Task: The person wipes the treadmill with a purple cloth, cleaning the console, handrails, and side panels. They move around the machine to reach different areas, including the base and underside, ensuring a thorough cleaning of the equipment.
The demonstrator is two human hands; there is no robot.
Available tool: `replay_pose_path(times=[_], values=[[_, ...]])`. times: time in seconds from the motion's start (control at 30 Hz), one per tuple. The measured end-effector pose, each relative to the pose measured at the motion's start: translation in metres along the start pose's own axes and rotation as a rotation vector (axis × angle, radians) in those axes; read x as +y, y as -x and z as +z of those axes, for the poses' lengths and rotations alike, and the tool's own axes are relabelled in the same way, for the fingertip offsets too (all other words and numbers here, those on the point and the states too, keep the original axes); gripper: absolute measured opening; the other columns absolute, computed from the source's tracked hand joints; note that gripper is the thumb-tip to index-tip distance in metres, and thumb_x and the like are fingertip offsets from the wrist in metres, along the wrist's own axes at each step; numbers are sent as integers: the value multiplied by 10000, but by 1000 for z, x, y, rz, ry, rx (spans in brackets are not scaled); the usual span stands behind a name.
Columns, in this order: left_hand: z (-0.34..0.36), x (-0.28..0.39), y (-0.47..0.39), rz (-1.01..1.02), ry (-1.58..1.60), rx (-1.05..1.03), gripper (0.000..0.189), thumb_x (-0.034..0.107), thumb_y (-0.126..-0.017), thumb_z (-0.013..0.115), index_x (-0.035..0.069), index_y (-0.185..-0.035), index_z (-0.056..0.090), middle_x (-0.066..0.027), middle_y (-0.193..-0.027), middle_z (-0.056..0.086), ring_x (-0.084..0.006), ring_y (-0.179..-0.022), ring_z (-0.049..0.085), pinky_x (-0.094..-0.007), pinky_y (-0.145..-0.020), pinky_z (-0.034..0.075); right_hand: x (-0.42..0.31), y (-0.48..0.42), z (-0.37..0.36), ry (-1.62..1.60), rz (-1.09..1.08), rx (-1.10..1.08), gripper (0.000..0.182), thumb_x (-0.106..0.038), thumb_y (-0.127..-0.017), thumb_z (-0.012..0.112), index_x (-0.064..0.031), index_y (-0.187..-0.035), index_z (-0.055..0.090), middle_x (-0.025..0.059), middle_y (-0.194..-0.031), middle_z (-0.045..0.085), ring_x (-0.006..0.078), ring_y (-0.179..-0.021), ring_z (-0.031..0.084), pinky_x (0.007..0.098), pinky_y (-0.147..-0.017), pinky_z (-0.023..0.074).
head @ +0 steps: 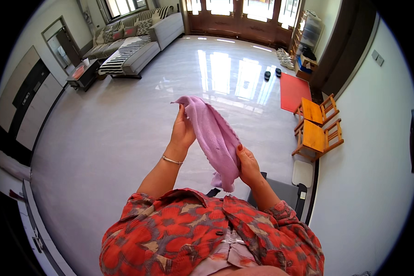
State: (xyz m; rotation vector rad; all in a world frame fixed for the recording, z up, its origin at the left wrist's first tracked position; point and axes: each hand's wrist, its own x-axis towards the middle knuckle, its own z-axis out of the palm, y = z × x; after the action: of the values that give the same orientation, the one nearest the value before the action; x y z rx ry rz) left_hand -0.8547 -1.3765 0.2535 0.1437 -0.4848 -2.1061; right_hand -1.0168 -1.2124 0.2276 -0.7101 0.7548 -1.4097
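A pink-purple cloth with a scalloped edge hangs between my two hands, gathered lengthwise and slanting down to the right. My left hand grips its upper end, thumb up, with the fingers hidden behind the fabric. Lower and to the right, my right hand pinches the scalloped edge near the lower part. A loose lower end of the cloth droops just above the front of my red patterned shirt.
Two wooden chairs stand by the right wall, with a red mat beyond them. A grey flat machine lies close at my right, beside a white square object. A sofa and low table stand at the far left.
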Motion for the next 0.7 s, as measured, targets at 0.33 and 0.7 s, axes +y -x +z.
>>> replay_pose_path(times=[0.33, 0.7], values=[[-25, -100, -7, -576, -357, -62, 466, 368, -928, 478, 25, -1243, 470, -98, -1204, 540, -211, -1108, 517, -375, -953, 417, -30, -41, -54, 621, -173, 280, 187, -164, -927, 502, -20, -921, 621, -73, -759, 511, 21, -682, 431, 190, -577, 355], [-65, -68, -177, -384, -1025, -98, 374, 295, -961, 442, 6, -1175, 546, -61, -1035, 613, -122, -935, 568, -261, -814, 472, -87, -152, -140, 506, -290, 642, 241, -230, -950, 482, -17, -992, 586, -29, -865, 565, 37, -771, 473, 194, -695, 410]])
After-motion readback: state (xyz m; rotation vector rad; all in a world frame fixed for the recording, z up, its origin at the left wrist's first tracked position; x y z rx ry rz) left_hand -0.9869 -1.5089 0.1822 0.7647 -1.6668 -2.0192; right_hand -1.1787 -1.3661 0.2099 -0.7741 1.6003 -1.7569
